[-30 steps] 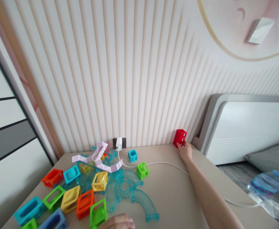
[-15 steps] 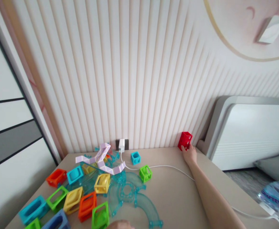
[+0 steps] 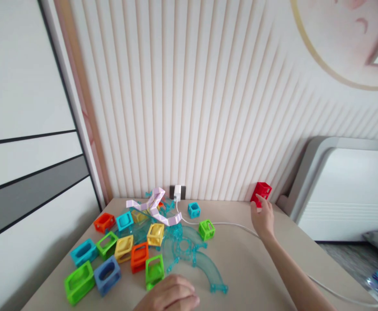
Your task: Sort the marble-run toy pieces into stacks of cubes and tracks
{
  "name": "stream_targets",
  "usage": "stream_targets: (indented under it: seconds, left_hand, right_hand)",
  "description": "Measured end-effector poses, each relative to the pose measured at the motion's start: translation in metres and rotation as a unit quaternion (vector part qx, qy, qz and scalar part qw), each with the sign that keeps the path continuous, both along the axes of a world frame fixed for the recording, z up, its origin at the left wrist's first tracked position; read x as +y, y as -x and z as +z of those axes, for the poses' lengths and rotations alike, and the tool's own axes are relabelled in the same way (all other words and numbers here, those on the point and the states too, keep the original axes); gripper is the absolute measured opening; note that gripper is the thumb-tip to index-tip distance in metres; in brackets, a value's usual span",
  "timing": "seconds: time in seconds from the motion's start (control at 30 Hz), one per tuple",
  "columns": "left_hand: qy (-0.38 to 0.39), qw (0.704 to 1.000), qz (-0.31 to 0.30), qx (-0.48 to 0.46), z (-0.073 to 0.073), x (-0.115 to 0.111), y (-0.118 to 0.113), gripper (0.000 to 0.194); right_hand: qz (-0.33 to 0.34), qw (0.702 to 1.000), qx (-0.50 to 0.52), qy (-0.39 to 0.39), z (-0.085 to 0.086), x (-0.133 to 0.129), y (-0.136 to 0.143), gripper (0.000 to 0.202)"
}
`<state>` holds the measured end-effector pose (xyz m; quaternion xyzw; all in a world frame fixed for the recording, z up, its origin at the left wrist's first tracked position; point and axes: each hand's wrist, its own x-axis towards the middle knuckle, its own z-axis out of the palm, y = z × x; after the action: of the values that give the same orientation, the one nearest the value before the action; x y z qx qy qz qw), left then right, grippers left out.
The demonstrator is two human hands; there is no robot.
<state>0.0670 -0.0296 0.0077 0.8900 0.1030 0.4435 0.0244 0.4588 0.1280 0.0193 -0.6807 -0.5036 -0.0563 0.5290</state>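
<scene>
Well, beige tabletop (image 3: 237, 263) against ribbed wall (image 3: 189, 108).

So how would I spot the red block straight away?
Follow the ribbed wall rightward along the table towards the headboard. There, partly behind the right hand, stands the red block. Unlike the colourful blocks at left, it's tall, deep red and apart.

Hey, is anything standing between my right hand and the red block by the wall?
Nothing visible: your right hand is right at the red block, overlapping it in view. The white cable runs nearer you, outside that gap.
</scene>
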Motion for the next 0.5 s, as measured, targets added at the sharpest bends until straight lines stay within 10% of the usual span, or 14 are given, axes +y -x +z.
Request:
stream_targets:
  seconds: [0.27, 0.5]
  left_hand:
    - [0.034, 0.997, 0.02, 0.066, 0.024, -0.015, 0.003, 0.036]
    - [-0.001, 0.994, 0.087, 0.065, 0.028, -0.003, 0.019, 0.036]
  right_hand:
    - [0.254, 0.955, -0.071, -0.136, 0.016, -0.097, 0.144, 0.019]
    - [0.345, 0.913, -0.142, -0.165, 0.013, -0.126, 0.159, 0.025]
